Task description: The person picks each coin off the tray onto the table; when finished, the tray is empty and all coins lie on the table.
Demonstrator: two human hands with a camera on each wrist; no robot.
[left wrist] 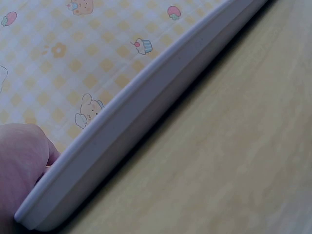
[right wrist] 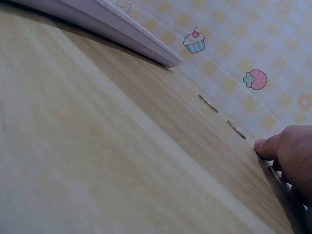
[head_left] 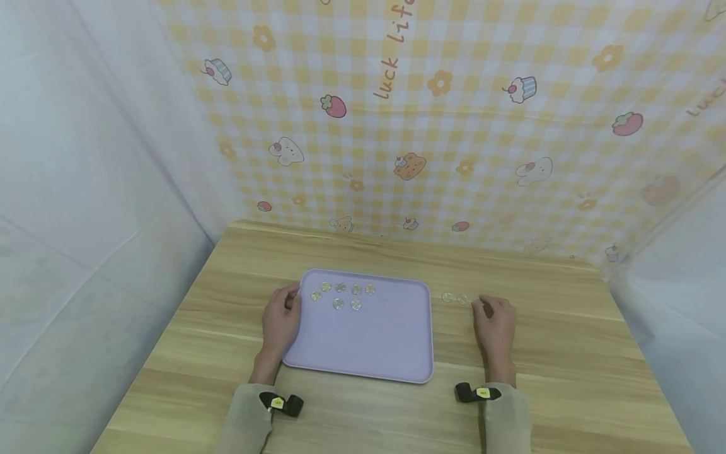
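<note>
A pale purple rectangular tray [head_left: 363,340] lies on the table, with several shiny round coins [head_left: 356,289] spread near its far left. My left hand [head_left: 282,321] grips the tray's left rim; in the left wrist view its thumb [left wrist: 24,161] lies by the far end of the tray's side wall [left wrist: 122,131]. To the right of the tray, two coins [head_left: 447,297] lie flat in a row on the wood. At the right end of that row my right hand [head_left: 496,321] pinches a coin, only a pale edge of which shows. In the right wrist view the thumb tip [right wrist: 261,145] is down at the tabletop.
The wood-grain table [head_left: 544,353] runs back to a yellow checked cloth [head_left: 363,126] with cartoon prints. White cloth [head_left: 85,221] hangs along the left side, and more along the right. Both sleeves carry a small black wrist camera [head_left: 292,405].
</note>
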